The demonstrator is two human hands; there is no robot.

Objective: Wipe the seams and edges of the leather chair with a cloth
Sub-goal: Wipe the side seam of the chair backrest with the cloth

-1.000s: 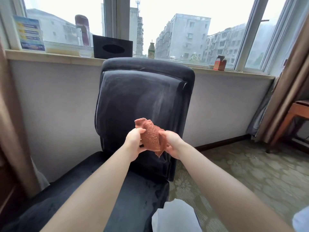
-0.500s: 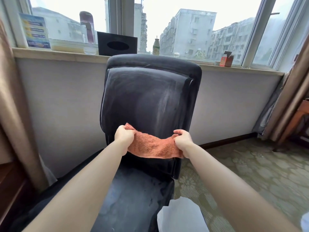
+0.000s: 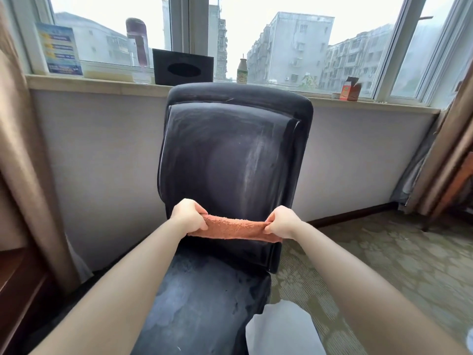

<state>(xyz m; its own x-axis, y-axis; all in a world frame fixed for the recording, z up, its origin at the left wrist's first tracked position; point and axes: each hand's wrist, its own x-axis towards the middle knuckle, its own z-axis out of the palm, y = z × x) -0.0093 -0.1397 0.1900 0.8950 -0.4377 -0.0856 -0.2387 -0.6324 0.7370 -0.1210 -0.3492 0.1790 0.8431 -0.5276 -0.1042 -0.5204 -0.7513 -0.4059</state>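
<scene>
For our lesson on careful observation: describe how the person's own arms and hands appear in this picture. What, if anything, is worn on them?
Both forearms are bare as far as the frame shows; no sleeve reaches into view. The left hand and right hand wear no gloves. No watch, bracelet or ring is visible on either wrist or hand. Nails are too small to judge.

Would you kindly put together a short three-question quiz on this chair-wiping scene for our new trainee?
1. True or false: both hands grip the cloth.
2. Which stands on the windowsill directly left of the small bottle: A) black tissue box, B) lamp, C) mug?
3. Fill in: the cloth is stretched in front of the lower ____ of the chair.

Key: 1 true: left hand and right hand each hold an end. 2 A. 3 backrest.
</scene>
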